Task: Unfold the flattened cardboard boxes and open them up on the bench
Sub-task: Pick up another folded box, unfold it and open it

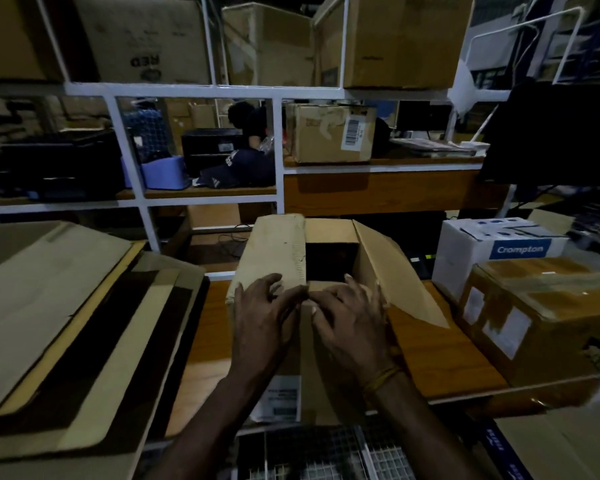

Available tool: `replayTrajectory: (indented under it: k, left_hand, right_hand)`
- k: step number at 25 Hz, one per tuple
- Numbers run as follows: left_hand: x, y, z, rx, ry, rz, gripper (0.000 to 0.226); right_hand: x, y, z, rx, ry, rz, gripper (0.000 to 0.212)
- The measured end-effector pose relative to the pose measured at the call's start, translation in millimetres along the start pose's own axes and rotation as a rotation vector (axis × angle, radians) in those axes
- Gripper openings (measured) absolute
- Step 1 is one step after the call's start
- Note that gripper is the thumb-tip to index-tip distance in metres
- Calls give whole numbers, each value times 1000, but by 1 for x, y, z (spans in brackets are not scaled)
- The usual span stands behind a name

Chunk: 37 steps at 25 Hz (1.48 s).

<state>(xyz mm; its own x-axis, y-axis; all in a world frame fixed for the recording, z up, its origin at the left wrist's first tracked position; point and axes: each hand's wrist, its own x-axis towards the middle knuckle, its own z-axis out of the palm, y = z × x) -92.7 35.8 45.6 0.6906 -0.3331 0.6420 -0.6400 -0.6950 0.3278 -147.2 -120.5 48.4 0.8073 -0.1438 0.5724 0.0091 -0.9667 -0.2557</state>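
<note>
A brown cardboard box [274, 251] stands opened up on the wooden bench [440, 362] in the middle of the view. Its left top flap lies folded over the opening, its right flap [395, 271] angles out to the right, and a dark gap shows between them. My left hand [262, 313] rests with spread fingers on the near end of the left flap. My right hand [350, 320] presses on the near flap at the box's front edge, fingers apart. The fingertips of both hands almost meet. A stack of flattened cardboard boxes [66, 323] lies to the left.
A white Crompton carton [492, 251] and a taped brown box [541, 317] stand on the bench at the right. A white metal shelf frame [194, 90] with more cartons rises behind. A seated person [250, 147] is beyond the shelf. A wire grid [326, 455] lies below the bench edge.
</note>
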Motion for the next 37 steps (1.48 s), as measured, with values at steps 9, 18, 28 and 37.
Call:
replayTrajectory:
  k: [9,18,28,37]
  left_hand:
    - [-11,-35,-27,-152,240,-52,68]
    - [8,-97,-41,116,377,37,50]
    - [3,-111,-32,-274,113,-216,29]
    - [48,-93,-52,-136,-298,-111,37]
  right_hand:
    - [17,-50,12,177,-143,-99,73]
    - [68,-95,31,36,-418,-196,82]
    - [74,-93,39,7,-409,-227,58]
    - [121,-27,16,479,-885,162,85]
